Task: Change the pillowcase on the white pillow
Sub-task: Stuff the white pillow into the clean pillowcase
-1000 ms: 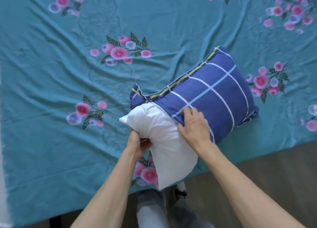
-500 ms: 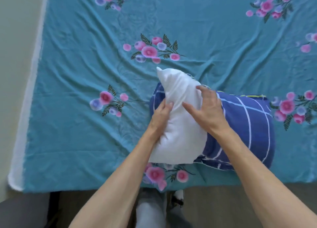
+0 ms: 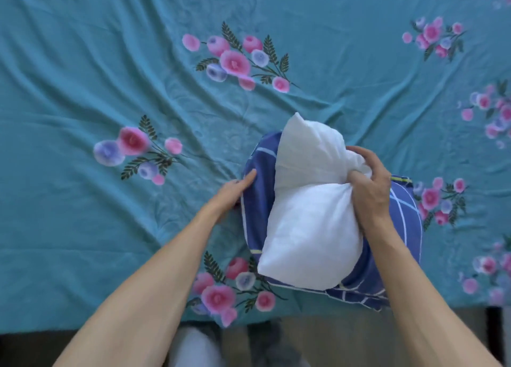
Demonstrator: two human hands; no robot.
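Where it bulges free, white pillow [image 3: 307,228] pinched.

Soft, even, bright light with faint shadows; slight motion blur, and wide-angle stretching at the edges.

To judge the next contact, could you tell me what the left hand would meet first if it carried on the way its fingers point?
Probably the blue pillowcase: the left hand already has its fingertips at its edge.

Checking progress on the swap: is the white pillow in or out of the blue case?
Mostly out: white pillow lies atop the bunched blue case, gripped by right hand.
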